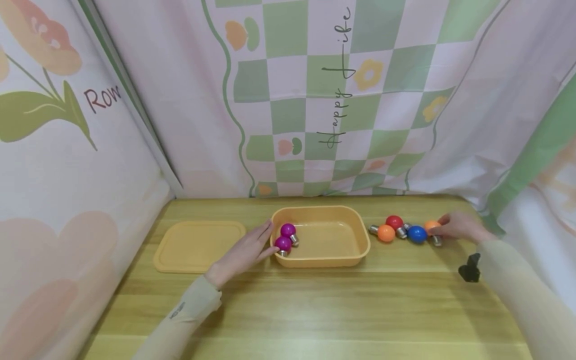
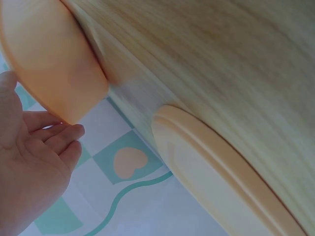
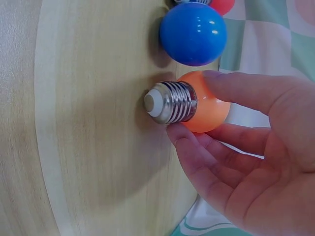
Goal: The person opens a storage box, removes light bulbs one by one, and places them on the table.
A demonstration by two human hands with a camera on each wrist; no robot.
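Observation:
My right hand (image 1: 460, 225) pinches an orange light bulb (image 3: 212, 109) between thumb and fingers at the right end of a row of bulbs. Its metal screw base (image 3: 172, 102) points away from the palm in the right wrist view. Right beside it lies a blue bulb (image 1: 417, 234). At the left end of a yellow plastic box (image 1: 333, 262), my left hand (image 1: 243, 252) touches the rim with extended fingers, the thumb near the front corner. Two purple bulbs, one behind (image 1: 288, 230) and one in front (image 1: 282, 243), lie inside the box against that end.
A red bulb (image 1: 394, 222) and another orange bulb (image 1: 386, 233) lie between the box and the blue bulb. The yellow lid (image 1: 198, 247) lies flat left of the box. A small black object (image 1: 470, 269) shows by the right sleeve. Printed curtains (image 1: 288, 115) hang behind the wooden table (image 1: 315, 310).

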